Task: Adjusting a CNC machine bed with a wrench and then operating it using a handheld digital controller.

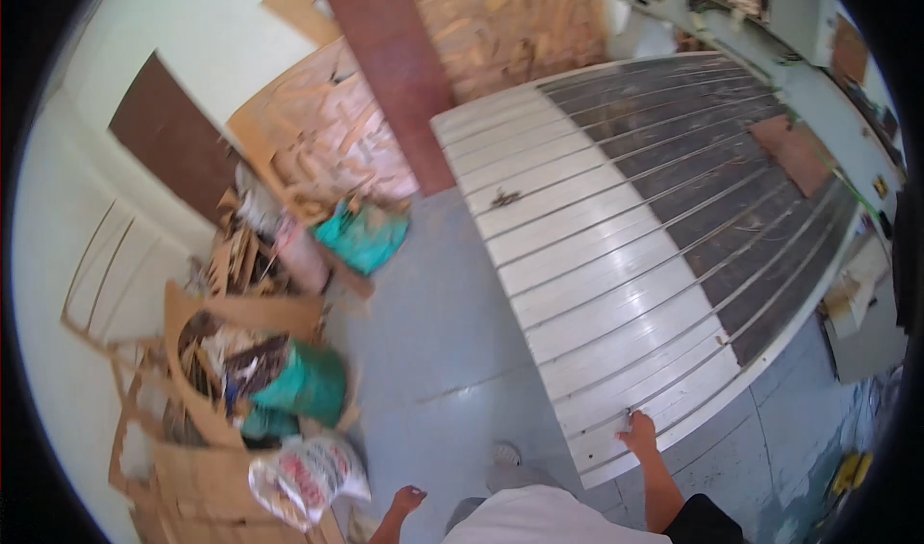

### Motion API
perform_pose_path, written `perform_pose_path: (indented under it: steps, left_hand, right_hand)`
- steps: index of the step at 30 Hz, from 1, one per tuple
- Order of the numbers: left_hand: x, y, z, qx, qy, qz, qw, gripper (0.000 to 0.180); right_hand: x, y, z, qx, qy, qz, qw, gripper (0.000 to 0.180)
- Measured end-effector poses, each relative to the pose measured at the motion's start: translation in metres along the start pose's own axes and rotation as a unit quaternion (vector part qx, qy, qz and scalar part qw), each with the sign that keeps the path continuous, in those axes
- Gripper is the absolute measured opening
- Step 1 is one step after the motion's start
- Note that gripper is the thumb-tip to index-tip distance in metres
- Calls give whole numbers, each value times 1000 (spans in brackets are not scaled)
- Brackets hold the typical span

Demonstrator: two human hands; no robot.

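My right hand (637, 435) reaches over the near corner of a large slotted machine bed (587, 246). Its fingers are pinched on a small metal piece (629, 412) at one of the bed's grooves; the exact kind is too small to make out. Low in front of me, my left hand (410, 499) hangs apart from the bed with its fingers curled in, and whatever it may hold is hidden. Farther up the bed's pale strip lies a little group of dark metal fittings (504, 198).
A gantry beam (808, 91) spans the bed's far right, near a brown board piece (791, 154). At left stand a white printed sack (308, 477), a green scrap-filled sack (306, 385), a teal bag (366, 236) and wood offcuts. Cut-out panels (520, 38) lean on the wall.
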State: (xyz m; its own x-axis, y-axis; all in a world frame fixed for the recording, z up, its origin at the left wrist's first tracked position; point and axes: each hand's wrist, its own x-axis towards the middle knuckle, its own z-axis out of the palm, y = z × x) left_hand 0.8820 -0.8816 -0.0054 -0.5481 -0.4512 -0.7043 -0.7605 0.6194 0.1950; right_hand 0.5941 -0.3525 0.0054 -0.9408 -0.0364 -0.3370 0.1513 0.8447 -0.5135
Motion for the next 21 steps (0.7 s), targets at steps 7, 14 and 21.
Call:
perform_pose_path:
  steps: [7, 14, 21]
  left_hand:
    - [185, 197, -142, -230, -194, 34, 953, 28]
    - [357, 494, -246, -219, 19, 328, 919, 26]
    - [498, 634, -279, -26, 326, 569, 755, 49]
  right_hand:
    - [3, 4, 12, -58, -60, 79, 993, 48]
    - [7, -37, -9, -50, -83, 196, 976, 50]
    - [-26, -110, 37, 69, 114, 484, 865, 24]
